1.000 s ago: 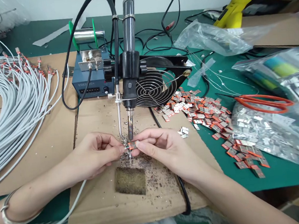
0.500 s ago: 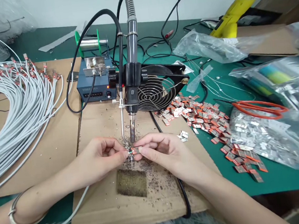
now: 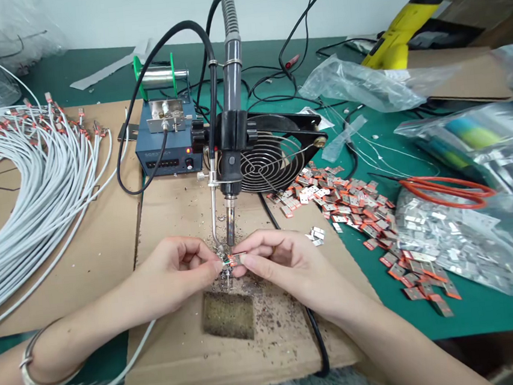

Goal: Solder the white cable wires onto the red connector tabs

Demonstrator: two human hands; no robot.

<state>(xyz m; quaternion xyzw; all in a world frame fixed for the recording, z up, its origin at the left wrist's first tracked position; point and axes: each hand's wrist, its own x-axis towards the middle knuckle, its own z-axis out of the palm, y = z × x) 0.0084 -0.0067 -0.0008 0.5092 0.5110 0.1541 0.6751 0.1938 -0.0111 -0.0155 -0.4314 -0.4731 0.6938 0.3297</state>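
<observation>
My left hand (image 3: 184,266) pinches the end of a white cable (image 3: 138,355), whose thin coloured wires reach toward a small connector. Between the thumb and fingers of my right hand (image 3: 281,260) is that USB connector (image 3: 236,259), metal with an orange-red end. Just above it points the tip of a soldering iron (image 3: 230,219), clamped upright in a stand. A thin solder feed tube (image 3: 214,215) comes down beside the iron and curves in near the wires. The exact contact between wires, tip and connector is too small to make out.
A brown sponge (image 3: 228,315) lies on the cardboard (image 3: 186,365) below my hands. Behind stand a blue solder feeder (image 3: 165,147) and a black fan (image 3: 267,161). Loose USB connectors (image 3: 352,201) are heaped at right beside a plastic bag (image 3: 446,229); bundled white cables (image 3: 27,214) lie left.
The whole view has shifted slightly, so everything appears a little further right and lower. Both hands keep their grip, with the wires and connector still beneath the iron tip.
</observation>
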